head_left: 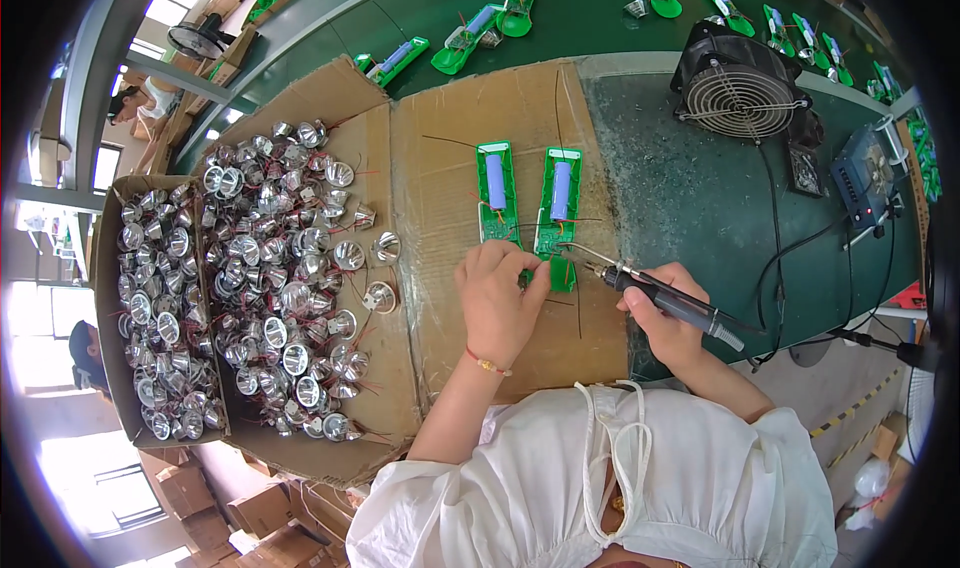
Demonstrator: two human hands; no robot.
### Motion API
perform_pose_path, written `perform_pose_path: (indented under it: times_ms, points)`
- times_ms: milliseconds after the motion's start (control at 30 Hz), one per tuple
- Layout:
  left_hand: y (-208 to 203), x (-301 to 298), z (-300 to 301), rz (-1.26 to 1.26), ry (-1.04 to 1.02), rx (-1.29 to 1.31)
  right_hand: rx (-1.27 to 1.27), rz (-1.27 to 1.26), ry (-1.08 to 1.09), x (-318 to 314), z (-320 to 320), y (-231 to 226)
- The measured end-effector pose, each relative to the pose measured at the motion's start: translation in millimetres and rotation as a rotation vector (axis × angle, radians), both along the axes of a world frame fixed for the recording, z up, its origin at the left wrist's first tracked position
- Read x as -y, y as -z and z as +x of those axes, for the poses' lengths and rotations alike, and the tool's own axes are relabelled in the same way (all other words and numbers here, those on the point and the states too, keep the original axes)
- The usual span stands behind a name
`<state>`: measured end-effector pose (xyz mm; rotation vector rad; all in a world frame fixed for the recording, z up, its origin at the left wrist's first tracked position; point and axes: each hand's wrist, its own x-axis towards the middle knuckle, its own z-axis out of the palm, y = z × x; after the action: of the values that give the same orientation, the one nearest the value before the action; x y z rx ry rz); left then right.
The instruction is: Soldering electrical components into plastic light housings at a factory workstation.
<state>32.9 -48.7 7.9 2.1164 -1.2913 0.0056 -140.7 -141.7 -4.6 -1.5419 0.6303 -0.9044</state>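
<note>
On the cardboard lie two green plastic housings side by side, the left housing [509, 208] and the right housing [545, 203], each with a blue cylindrical battery and a green circuit board. My right hand [668, 318] grips a soldering iron [670, 300] with a black and grey handle; a thin curved metal tube runs along its front. Its tip points at the near end of the right housing. Close by, my left hand [500, 303] has its fingers pinched together at the near ends of the housings. Whatever those fingers hold is hidden.
At left, a cardboard box [395, 393] holds many silver reflector cups [295, 298] with red wires. A black fan [740, 103] and a blue soldering station [865, 176] with cables stand at right. More green housings [515, 8] line the far side. A person [155, 103] sits at far left.
</note>
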Motion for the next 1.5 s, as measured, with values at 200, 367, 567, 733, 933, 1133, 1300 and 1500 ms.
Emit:
perform_pose_path:
  times_ms: [200, 367, 567, 733, 933, 1133, 1300, 1500]
  points:
    - [1, 1, 1, 0.009, -0.011, -0.002, -0.022, 0.033, 0.03, -3, -2, -4]
    - [1, 1, 1, 0.011, -0.009, -0.003, -0.005, 0.053, 0.033, -3, -2, -5]
    - [0, 2, 1, 0.006, 0.013, 0.01, -0.022, -0.009, 0.019, -2, -3, -2]
    - [1, 3, 1, -0.008, 0.015, 0.01, 0.002, 0.061, 0.061, -3, -7, -5]
    - [-1, 3, 1, 0.003, 0.013, 0.018, 0.023, 0.106, 0.049, -2, -11, -7]
    - [2, 0, 8, -0.041, 0.015, 0.002, 0.013, 0.11, 0.033, -1, -12, -6]
    - [-15, -9, 41, 0.014, -0.175, -0.146, 0.005, 0.066, 0.049, 1, -15, -4]
    - [1, 2, 86, 0.04, -0.28, -0.264, 0.019, 0.074, 0.077, 1, -16, -7]
